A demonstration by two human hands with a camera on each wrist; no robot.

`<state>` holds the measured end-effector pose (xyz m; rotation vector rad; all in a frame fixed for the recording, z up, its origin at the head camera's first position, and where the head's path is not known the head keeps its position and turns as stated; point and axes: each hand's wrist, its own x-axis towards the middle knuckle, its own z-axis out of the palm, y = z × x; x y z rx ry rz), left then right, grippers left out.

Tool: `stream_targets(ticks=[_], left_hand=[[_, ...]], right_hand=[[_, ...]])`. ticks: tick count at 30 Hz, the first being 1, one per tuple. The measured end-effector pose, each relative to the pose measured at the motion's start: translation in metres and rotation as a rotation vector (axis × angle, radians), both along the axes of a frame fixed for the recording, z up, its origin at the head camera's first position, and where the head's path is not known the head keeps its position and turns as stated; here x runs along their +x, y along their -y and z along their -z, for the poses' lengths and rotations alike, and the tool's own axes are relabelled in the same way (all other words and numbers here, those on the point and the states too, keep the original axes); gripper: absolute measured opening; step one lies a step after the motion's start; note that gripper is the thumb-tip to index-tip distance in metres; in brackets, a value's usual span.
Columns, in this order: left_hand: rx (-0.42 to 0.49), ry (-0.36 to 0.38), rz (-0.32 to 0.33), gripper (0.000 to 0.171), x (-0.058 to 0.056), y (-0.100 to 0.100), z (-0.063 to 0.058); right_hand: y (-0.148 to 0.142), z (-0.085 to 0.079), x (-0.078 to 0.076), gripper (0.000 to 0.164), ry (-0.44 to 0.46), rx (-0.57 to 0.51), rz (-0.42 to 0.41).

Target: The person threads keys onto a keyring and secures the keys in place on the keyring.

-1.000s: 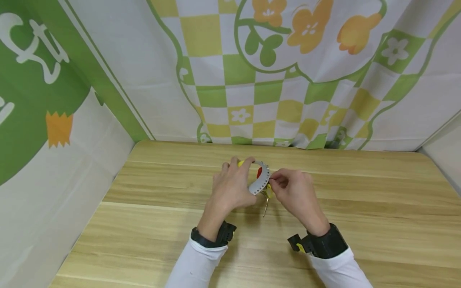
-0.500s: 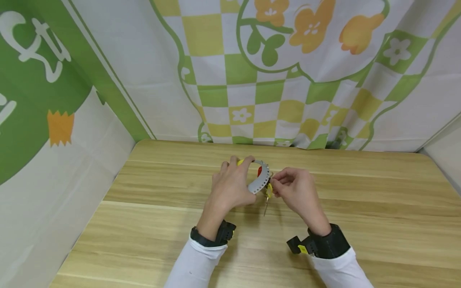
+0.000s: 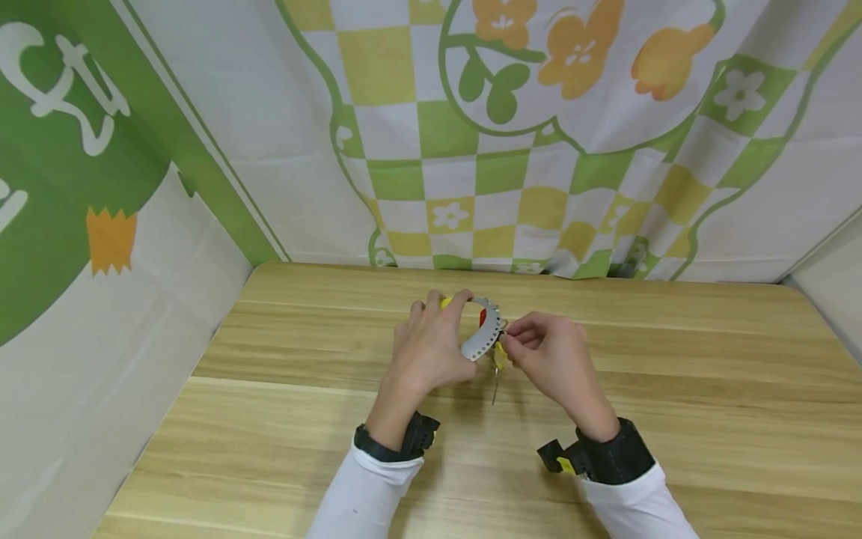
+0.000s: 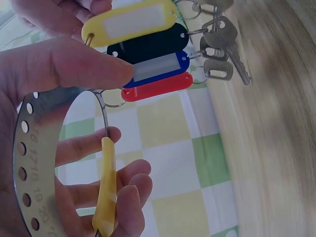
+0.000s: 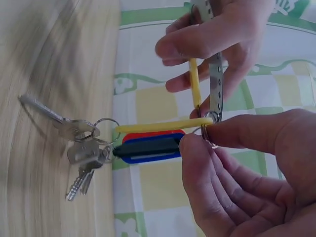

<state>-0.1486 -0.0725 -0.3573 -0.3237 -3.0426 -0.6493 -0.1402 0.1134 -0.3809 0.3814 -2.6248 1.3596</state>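
My left hand (image 3: 424, 344) grips a curved metal key holder (image 3: 482, 341) with numbered holes along its edge and a yellow handle (image 4: 107, 180). Several key tags hang from its holed edge: yellow (image 4: 133, 23), black (image 4: 150, 46), blue (image 4: 159, 67) and red (image 4: 160, 88). Keys (image 5: 83, 150) dangle from the tags' lower ends on small rings. At the plate's edge, my right hand (image 3: 554, 358) pinches a small metal ring (image 5: 204, 134) between thumb and index finger, by the top of the yellow tag. In the left wrist view, the left thumb overlaps the blue tag.
A wooden table (image 3: 269, 449) lies beneath both hands. Behind it hangs a green, yellow and white checked curtain (image 3: 447, 127), and a green and white cloth (image 3: 188, 254) covers the left side. Each wrist wears a black camera band (image 3: 609, 453).
The key holder and tags have shifted slightly left with my left hand. My right fingers stay pinched at the plate's edge, with a small ring now showing more above them.
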Motion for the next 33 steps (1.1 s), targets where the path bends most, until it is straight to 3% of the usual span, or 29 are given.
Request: stream_targets(ticks=[2, 5, 8, 16, 23, 33], left_hand=[[-0.001, 0.000, -0.002, 0.097, 0.0000, 0.0001, 0.0000], [0.001, 0.003, -0.005, 0.098, 0.0001, -0.0001, 0.0006], [0.002, 0.005, -0.003, 0.097, 0.0003, -0.0006, 0.0008], [0.005, 0.007, -0.002, 0.096, 0.0004, -0.0005, 0.0012], [0.006, 0.007, -0.013, 0.095, 0.0002, 0.0007, 0.0011], [-0.005, 0.036, -0.016, 0.095, -0.0011, -0.0002, 0.0007]], right_hand=[[0.0003, -0.0009, 0.0001, 0.004, 0.066, -0.043, 0.002], [0.0006, -0.0006, 0.0001, 0.003, 0.071, -0.066, 0.011], [0.0010, 0.0007, 0.0005, 0.003, 0.001, -0.037, 0.019], [0.0038, 0.0040, 0.0001, 0.007, -0.264, 0.169, -0.005], [0.0030, 0.0041, -0.0019, 0.008, -0.252, 0.119, -0.023], [-0.0032, 0.0041, -0.0040, 0.015, -0.303, 0.078, -0.077]])
